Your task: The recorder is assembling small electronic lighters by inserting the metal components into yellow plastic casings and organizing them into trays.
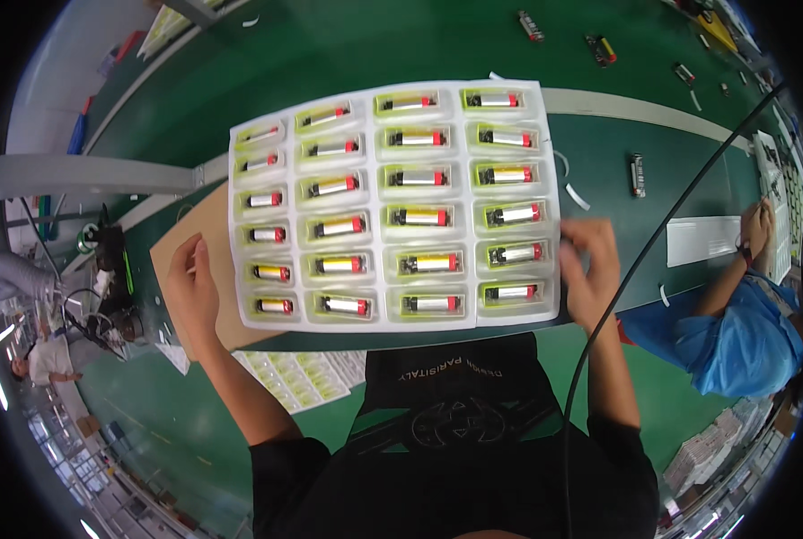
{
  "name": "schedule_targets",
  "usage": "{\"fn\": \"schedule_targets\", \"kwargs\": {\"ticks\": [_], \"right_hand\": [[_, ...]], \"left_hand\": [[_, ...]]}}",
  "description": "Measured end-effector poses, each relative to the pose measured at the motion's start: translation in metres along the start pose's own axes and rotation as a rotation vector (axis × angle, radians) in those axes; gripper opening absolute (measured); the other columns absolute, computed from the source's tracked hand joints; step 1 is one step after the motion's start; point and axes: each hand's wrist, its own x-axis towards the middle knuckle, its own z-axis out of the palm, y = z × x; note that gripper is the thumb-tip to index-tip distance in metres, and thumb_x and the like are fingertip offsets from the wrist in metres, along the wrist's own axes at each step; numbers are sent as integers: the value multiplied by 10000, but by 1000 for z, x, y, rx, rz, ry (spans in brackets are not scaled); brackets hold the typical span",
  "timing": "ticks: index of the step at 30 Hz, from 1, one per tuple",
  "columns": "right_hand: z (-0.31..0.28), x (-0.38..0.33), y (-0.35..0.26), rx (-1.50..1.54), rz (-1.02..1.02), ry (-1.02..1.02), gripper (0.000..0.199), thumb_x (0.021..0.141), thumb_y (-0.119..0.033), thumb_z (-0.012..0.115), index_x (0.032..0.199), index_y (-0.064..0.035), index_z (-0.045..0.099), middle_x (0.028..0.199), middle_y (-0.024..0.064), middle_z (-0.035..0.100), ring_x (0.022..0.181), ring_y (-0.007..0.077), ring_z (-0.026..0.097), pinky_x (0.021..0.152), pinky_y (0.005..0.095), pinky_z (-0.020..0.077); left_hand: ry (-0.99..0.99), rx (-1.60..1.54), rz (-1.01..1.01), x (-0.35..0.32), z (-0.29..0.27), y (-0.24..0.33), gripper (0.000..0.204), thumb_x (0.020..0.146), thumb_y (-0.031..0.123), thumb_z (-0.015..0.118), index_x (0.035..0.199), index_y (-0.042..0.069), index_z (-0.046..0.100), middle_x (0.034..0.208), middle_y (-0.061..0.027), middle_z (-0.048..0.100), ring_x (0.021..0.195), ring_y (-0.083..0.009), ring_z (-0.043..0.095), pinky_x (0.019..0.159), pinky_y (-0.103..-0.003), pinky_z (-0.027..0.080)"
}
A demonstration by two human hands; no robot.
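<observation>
A white plastic tray (379, 202) lies before me at the bench's front edge. Its rows of pockets each hold a small cylindrical battery (419, 216) with a silver or yellow body, a red end and a black end. By the tray's left side is my left hand (193, 286), over a brown cardboard sheet (225, 314); its fingers are loosely bent, and I see nothing in them. At the right edge, my right hand (592, 274) has curved fingers with the thumb apart from them. Its thumb is close to the rim; whether it touches, I cannot tell.
Loose battery pieces (636, 175) and paper strips lie on the green bench (613, 153). A black cable (653, 242) crosses on the right. Another person in blue (747, 337) works there beside a white sheet (702, 241). More trays (298, 377) sit below the bench edge.
</observation>
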Motion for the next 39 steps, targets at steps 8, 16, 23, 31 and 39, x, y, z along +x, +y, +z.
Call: {"fn": "schedule_targets", "kwargs": {"ticks": [8, 16, 23, 31, 39], "right_hand": [[35, 142, 16, -286, 459, -51, 315, 944, -269, 560, 1026, 21, 652, 943, 199, 649, 828, 322, 645, 725, 373, 494], [59, 126, 34, 277, 274, 174, 201, 986, -173, 556, 1023, 23, 582, 854, 60, 643, 755, 84, 560, 695, 248, 463], [63, 152, 27, 289, 232, 152, 204, 999, -176, 542, 1040, 23, 569, 901, 92, 673, 801, 92, 610, 700, 245, 479], [112, 271, 40, 208, 149, 101, 246, 947, -200, 589, 1039, 28, 583, 907, 160, 702, 812, 214, 678, 735, 326, 514], [157, 380, 73, 34, 43, 120, 294, 944, -242, 601, 1034, 38, 615, 912, 159, 706, 821, 224, 675, 746, 332, 512]], "left_hand": [[-277, 148, -97, 100, 61, -2, 390, 971, 305, 513, 1086, -43, 650, 942, -233, 680, 873, -306, 671, 779, -382, 495], [-200, -408, 60, 82, 68, 8, 237, 1040, 221, 440, 966, 6, 506, 830, -59, 546, 766, -115, 484, 721, -286, 434], [-118, -506, 32, 97, 71, 0, 237, 1037, 238, 460, 966, 19, 517, 837, -35, 543, 768, -95, 465, 714, -270, 425], [-68, -396, 13, 195, 71, 12, 243, 1005, 236, 497, 965, 1, 543, 862, -75, 612, 782, -111, 523, 734, -289, 449], [-103, -437, -31, 294, 72, 29, 272, 980, 256, 537, 963, -12, 581, 873, -93, 635, 787, -136, 568, 721, -314, 477]]}}
